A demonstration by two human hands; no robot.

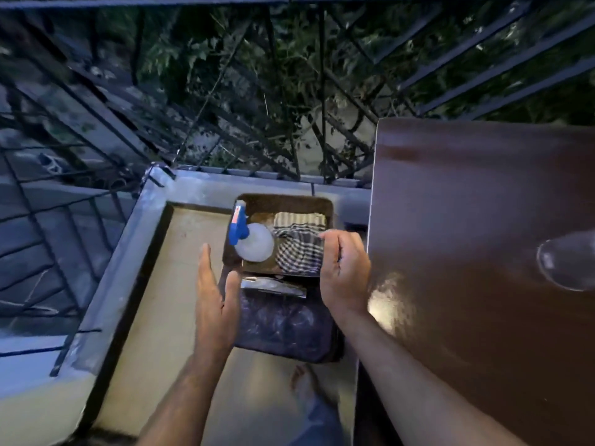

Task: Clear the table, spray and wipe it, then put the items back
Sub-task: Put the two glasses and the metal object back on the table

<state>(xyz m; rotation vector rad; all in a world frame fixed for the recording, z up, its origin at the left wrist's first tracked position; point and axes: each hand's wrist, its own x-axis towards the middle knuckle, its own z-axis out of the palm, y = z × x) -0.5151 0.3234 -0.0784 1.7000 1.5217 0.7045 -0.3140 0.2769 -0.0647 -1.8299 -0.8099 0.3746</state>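
Note:
A brown tray [283, 201] rests on a dark box beside the brown table [467, 194]. In the tray stand a white spray bottle [256, 243] with a blue trigger head and a folded striped cloth [299, 249]. My right hand [344, 272] curls over the tray's right rim, its fingertips touching the cloth. At the tray's front left corner my left hand [215, 300] is open, the thumb close to the rim and the fingers spread. A clear glass item [566, 265] stands on the table near the right edge of the view.
The dark box [283, 329] under the tray has a silvery strip [273, 284] at its top. A low grey ledge [206, 181] and black metal railing [96, 101] close the balcony. My bare foot [304, 384] is on the beige floor [174, 284].

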